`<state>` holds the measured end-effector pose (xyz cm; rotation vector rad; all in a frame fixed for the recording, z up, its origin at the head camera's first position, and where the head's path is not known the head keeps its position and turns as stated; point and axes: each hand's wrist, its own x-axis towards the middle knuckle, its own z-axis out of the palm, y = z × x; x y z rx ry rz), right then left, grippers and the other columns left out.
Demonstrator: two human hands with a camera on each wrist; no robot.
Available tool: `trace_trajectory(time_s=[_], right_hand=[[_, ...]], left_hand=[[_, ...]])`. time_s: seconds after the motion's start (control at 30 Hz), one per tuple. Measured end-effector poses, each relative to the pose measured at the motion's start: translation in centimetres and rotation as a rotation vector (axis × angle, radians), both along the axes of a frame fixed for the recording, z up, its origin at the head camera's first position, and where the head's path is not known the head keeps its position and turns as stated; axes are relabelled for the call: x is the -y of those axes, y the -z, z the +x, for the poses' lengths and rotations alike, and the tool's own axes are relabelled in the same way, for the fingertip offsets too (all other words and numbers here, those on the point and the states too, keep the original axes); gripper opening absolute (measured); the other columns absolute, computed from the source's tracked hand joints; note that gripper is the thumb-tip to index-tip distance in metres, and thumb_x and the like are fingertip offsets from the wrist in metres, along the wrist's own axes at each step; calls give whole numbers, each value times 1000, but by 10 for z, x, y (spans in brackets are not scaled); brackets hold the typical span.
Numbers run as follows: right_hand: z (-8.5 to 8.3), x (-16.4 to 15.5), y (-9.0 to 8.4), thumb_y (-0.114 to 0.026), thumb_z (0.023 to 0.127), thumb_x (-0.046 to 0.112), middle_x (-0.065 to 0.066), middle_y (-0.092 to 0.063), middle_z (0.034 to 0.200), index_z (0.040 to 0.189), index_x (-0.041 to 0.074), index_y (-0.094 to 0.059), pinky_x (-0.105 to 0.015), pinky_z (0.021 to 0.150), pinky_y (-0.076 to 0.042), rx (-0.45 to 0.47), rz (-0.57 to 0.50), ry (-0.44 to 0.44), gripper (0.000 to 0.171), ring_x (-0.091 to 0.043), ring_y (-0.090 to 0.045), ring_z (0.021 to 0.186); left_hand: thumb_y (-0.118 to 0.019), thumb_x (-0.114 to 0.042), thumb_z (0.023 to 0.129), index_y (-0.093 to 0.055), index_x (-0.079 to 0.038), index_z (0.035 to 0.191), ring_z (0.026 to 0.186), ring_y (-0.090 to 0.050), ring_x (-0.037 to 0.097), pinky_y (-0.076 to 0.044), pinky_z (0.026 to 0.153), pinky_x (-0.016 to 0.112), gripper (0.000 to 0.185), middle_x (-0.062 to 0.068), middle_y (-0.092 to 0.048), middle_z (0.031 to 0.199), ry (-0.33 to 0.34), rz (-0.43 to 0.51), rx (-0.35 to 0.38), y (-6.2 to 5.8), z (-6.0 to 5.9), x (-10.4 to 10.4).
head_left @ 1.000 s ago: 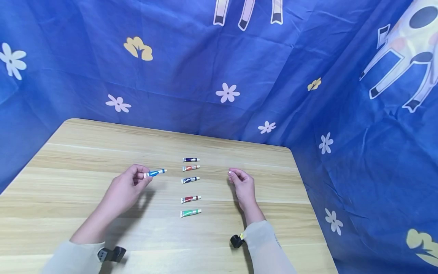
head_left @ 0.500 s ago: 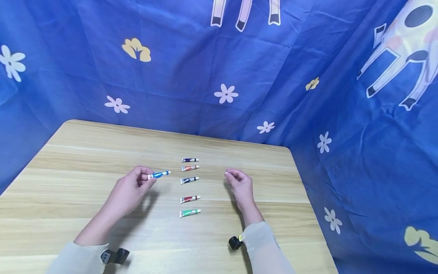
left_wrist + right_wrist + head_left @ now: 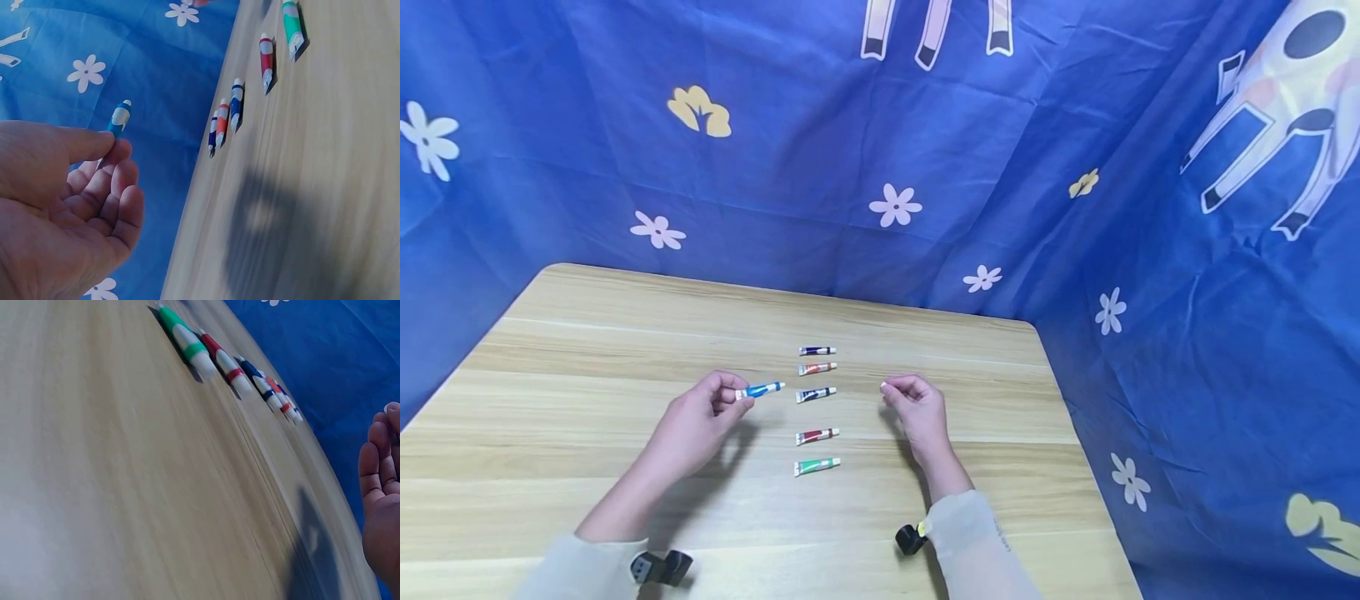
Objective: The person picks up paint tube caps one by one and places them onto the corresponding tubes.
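left hand: your left hand (image 3: pixel 700 417), left of centre in the head view, pinches the small light-blue paint tube with a white cap (image 3: pixel 761 389) between thumb and forefinger, near its tail; the other fingers curl loosely under it.
held tube: it hangs above the pale wooden table (image 3: pixel 587 350), roughly level, cap end pointing toward the column of tubes at the frame's centre; in the left wrist view the cap (image 3: pixel 121 115) stands clear past the fingertips.
right hand: your right hand (image 3: pixel 917 408), right of centre, holds nothing; its fingers are loosely curled, just above or on the table, apart from the column.
column: five small tubes lie in a line down the middle, from the top: dark-blue tube (image 3: pixel 817 351), orange-red tube (image 3: pixel 817 367), navy tube (image 3: pixel 816 394), dark-red tube (image 3: pixel 817 435), green tube (image 3: pixel 817 466).
gap: the widest space in the column sits between the navy and dark-red tubes, below and to the right of the held tube's cap.
how to do it well: keep the pinch light and near the tail so the body is not squeezed; hold the tube parallel to its neighbours, caps the same way; judging by the spacing, come in low and level so you do not nudge the navy tube, which lies just beside the cap.
surroundings: a blue cloth with white flowers (image 3: pixel 895 202) hangs behind and to the right of the table.
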<state>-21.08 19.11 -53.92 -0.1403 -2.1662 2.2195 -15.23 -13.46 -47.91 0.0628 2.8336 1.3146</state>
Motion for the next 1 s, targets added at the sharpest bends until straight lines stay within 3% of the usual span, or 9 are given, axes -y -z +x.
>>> trace_trajectory(time_s=[0.4, 0.63, 0.77, 1.0], right_hand=[[5, 10, -1, -81, 94, 1, 2, -79, 92, 112, -11, -74, -20, 78, -62, -5, 23, -21, 22, -7, -72, 81], [7, 15, -4, -80, 94, 0, 6, -78, 97, 112, -9, -75, -18, 78, -60, -21, 44, -44, 21, -4, -71, 83], [7, 18, -5, -79, 94, 0, 2, -78, 103, 112, -9, -75, -17, 79, -59, -31, 62, -52, 20, -4, -71, 84], [14, 23, -8, -81, 94, 5, -2, -79, 99, 112, -3, -76, -19, 80, -59, 21, 83, -42, 21, -7, -71, 85]], left_hand=[[-71, -21, 106, -66, -7, 125, 92, -68, 16, -53, 84, 36, 24, 4, -75, 105, 8, 15, 32, 3, 1, -10], [-71, -22, 106, -65, -8, 125, 92, -67, 16, -52, 83, 33, 25, 4, -75, 106, 13, 26, 52, 2, 1, -12], [-71, -21, 106, -65, -8, 125, 91, -66, 15, -51, 80, 30, 24, 4, -75, 106, 16, 42, 61, 1, 1, -14], [-71, -22, 105, -65, -8, 126, 95, -69, 15, -54, 86, 34, 26, 3, -75, 106, 21, 60, 73, 2, 4, -18]])
